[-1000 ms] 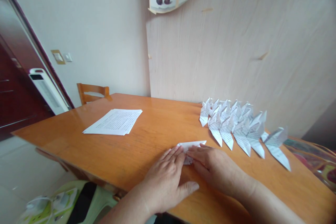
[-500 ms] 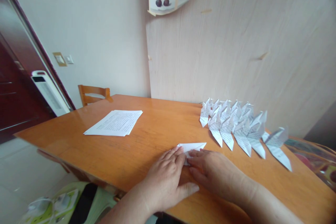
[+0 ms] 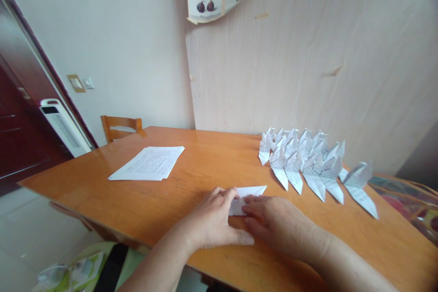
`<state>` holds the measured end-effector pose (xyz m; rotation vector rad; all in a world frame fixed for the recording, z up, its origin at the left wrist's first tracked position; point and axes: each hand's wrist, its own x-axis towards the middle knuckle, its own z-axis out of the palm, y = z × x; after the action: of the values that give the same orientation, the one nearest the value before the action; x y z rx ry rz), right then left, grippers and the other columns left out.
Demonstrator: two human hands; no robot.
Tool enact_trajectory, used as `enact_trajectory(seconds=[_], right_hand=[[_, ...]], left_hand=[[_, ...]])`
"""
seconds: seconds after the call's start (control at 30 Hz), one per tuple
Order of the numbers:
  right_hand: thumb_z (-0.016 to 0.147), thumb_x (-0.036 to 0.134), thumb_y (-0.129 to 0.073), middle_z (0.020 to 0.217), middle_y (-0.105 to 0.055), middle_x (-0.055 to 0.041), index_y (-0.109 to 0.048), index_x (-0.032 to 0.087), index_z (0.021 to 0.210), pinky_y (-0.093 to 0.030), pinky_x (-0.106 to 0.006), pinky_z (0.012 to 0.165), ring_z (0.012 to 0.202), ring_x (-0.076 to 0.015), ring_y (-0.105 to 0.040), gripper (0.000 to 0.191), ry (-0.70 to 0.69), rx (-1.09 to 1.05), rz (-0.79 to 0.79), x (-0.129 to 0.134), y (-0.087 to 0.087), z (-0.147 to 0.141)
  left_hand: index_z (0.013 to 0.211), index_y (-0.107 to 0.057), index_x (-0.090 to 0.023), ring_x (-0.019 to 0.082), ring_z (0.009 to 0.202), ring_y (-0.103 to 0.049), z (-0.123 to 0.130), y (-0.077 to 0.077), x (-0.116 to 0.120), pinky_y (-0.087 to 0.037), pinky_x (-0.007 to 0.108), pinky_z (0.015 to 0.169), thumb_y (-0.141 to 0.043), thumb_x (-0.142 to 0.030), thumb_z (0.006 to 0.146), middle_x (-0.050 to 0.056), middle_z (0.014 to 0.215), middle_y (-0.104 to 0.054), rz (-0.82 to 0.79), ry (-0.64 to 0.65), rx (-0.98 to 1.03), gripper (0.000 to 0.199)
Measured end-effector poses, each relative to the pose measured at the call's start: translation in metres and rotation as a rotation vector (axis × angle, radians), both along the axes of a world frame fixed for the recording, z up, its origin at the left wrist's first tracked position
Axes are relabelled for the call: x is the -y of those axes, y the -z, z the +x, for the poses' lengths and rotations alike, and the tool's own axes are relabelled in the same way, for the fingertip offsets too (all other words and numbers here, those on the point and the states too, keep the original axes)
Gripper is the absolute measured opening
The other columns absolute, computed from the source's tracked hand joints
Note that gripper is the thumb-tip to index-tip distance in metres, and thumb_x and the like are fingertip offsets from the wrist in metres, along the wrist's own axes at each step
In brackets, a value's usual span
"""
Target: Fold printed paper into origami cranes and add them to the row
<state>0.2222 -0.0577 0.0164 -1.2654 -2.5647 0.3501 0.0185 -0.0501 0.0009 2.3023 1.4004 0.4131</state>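
A small folded white paper [image 3: 238,208] lies on the wooden table in front of me, a pointed flap reaching to its upper right. My left hand [image 3: 215,216] rests at its left edge, fingers bent with the tips on the paper and the thumb stretched well apart. From the right, my right hand [image 3: 273,216] lies over the paper with its fingers flat, pressing it down. Both hands cover part of the sheet. To the right stand several folded paper figures [image 3: 315,175] with printed text, set in rows with upright points.
A stack of printed sheets [image 3: 147,164] lies on the table [image 3: 205,155] at the left. Beyond the far left corner stands a wooden chair [image 3: 121,127]. Clear plastic with coloured things [image 3: 407,205] sits by the right edge. A pale green stool [image 3: 87,269] holds items below.
My left hand's fingers have lifted from lying flat to a bent pose, shifting slightly left and uncovering more of the paper. My right hand stays nearly in place. The view has shifted slightly.
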Motion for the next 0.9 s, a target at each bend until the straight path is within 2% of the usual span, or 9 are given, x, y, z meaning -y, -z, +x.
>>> enact_trajectory(seconds=[0.07,0.23,0.3,0.37,0.47,0.57,0.63,0.9], right_hand=[[0.091,0.025,-0.055,0.094,-0.077,-0.0056,-0.076,0.022,0.090,-0.047,-0.027,0.074,0.081,-0.0197,-0.069,0.022,0.023,-0.013,-0.012,0.000,0.001,0.000],[0.088,0.017,-0.052,0.083,-0.075,-0.0044,-0.072,0.021,0.083,-0.044,-0.027,0.066,0.073,-0.0180,-0.067,0.022,0.102,-0.042,-0.002,-0.006,0.002,0.004],[0.084,0.011,-0.051,0.092,-0.074,-0.0069,-0.073,0.019,0.093,-0.047,-0.029,0.075,0.085,-0.0206,-0.067,0.025,0.148,-0.065,0.063,-0.012,0.003,0.007],[0.078,0.004,-0.050,0.104,-0.073,-0.0098,-0.071,0.017,0.107,-0.047,-0.033,0.088,0.102,-0.0239,-0.063,0.038,0.172,-0.080,0.134,-0.018,0.007,0.011],[0.071,0.000,-0.048,0.116,-0.069,-0.0127,-0.069,0.014,0.116,-0.045,-0.037,0.097,0.114,-0.0262,-0.058,0.051,0.166,-0.062,0.173,-0.027,0.016,0.015],[0.074,0.002,-0.047,0.124,-0.066,-0.0136,-0.068,0.015,0.120,-0.044,-0.039,0.100,0.117,-0.0265,-0.057,0.052,0.144,-0.053,0.181,-0.032,0.023,0.017],[0.079,0.004,-0.047,0.122,-0.067,-0.0129,-0.070,0.016,0.118,-0.044,-0.039,0.099,0.115,-0.0260,-0.059,0.047,0.130,-0.057,0.174,-0.033,0.025,0.019],[0.095,0.014,-0.044,0.114,-0.072,-0.0089,-0.071,0.020,0.116,-0.046,-0.035,0.094,0.105,-0.0224,-0.064,0.034,0.054,-0.102,0.121,-0.032,0.015,0.022]], left_hand=[[0.129,-0.053,-0.026,0.031,0.117,-0.058,-0.003,0.000,-0.004,-0.050,0.042,0.096,-0.080,-0.060,0.064,0.011,0.124,-0.060,-0.009,-0.015,0.044,0.079],[0.128,-0.052,-0.025,0.031,0.113,-0.060,-0.004,0.003,-0.007,-0.050,0.042,0.093,-0.082,-0.048,0.066,0.011,0.124,-0.062,0.009,-0.040,0.087,0.072],[0.127,-0.052,-0.025,0.030,0.114,-0.060,-0.003,0.005,-0.006,-0.049,0.041,0.094,-0.080,-0.044,0.069,0.011,0.125,-0.062,0.033,-0.044,0.109,0.067],[0.127,-0.051,-0.025,0.029,0.116,-0.059,-0.001,0.008,-0.005,-0.048,0.040,0.097,-0.077,-0.041,0.072,0.010,0.127,-0.062,0.068,-0.042,0.127,0.063],[0.128,-0.050,-0.024,0.029,0.119,-0.057,0.000,0.011,-0.005,-0.046,0.041,0.100,-0.075,-0.037,0.075,0.010,0.127,-0.063,0.117,-0.034,0.122,0.060],[0.128,-0.050,-0.023,0.029,0.118,-0.057,0.000,0.011,-0.005,-0.045,0.042,0.100,-0.069,-0.034,0.080,0.011,0.125,-0.063,0.141,-0.027,0.100,0.052],[0.126,-0.052,-0.023,0.029,0.118,-0.058,0.000,0.011,-0.005,-0.045,0.042,0.100,-0.065,-0.031,0.082,0.010,0.124,-0.064,0.152,-0.021,0.090,0.046],[0.123,-0.055,-0.023,0.028,0.110,-0.059,0.001,0.011,-0.002,-0.045,0.041,0.095,-0.071,-0.031,0.079,0.008,0.117,-0.066,0.226,-0.018,0.058,0.047]])
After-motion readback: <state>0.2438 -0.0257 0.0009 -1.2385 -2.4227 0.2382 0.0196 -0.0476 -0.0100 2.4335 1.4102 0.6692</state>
